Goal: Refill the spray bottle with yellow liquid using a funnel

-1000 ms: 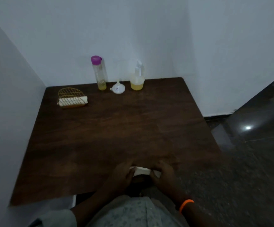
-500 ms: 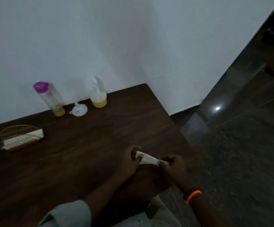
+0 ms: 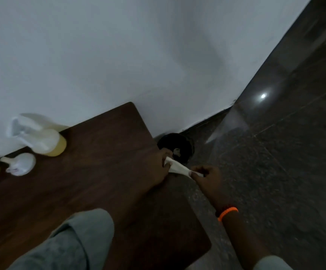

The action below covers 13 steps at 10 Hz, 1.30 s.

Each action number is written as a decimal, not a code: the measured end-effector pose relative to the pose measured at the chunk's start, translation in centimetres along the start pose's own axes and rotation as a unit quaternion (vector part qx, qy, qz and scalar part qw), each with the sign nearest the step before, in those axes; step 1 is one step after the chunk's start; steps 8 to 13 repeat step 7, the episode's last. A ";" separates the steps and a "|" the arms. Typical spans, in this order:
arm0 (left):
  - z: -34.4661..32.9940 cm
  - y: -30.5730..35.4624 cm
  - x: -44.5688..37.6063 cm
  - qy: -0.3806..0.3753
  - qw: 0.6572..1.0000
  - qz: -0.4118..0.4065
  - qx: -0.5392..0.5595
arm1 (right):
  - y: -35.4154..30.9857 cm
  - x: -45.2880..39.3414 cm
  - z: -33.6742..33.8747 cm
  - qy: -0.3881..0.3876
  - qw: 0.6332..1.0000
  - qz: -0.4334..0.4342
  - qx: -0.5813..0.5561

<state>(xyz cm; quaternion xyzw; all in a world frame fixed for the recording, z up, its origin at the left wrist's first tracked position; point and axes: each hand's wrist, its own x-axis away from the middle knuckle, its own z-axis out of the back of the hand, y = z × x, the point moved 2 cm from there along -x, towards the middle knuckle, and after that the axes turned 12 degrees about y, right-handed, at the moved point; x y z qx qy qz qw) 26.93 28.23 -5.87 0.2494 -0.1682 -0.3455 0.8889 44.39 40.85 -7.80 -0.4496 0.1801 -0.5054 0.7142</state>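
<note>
Head view: both hands' fingers (image 3: 194, 173) pinch a white tissue (image 3: 177, 167), spray bottle (image 3: 43, 141) well apart.

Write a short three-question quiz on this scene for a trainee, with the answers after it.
1. True or false: the funnel sits in the neck of the spray bottle.
2. What do the left hand and right hand hold between them? A) the funnel B) a white tissue C) the spray bottle
3. Fill in: the orange band is on the ____ wrist.

Key
1. False: it lies on the table beside the bottle.
2. B
3. right
</note>
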 end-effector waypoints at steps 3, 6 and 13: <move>-6.3 2.0 -15.6 -0.083 0.996 -0.019 0.002 | 1.8 -13.8 -3.5 -0.008 0.998 -0.044 0.032; -15.1 -2.5 -23.6 -0.135 0.988 0.059 -0.046 | 8.0 -22.0 -12.7 -0.100 0.985 -0.041 0.134; -16.6 -3.8 -24.8 -0.132 0.988 0.057 -0.060 | 10.4 -23.1 -15.0 -0.118 0.981 -0.040 0.147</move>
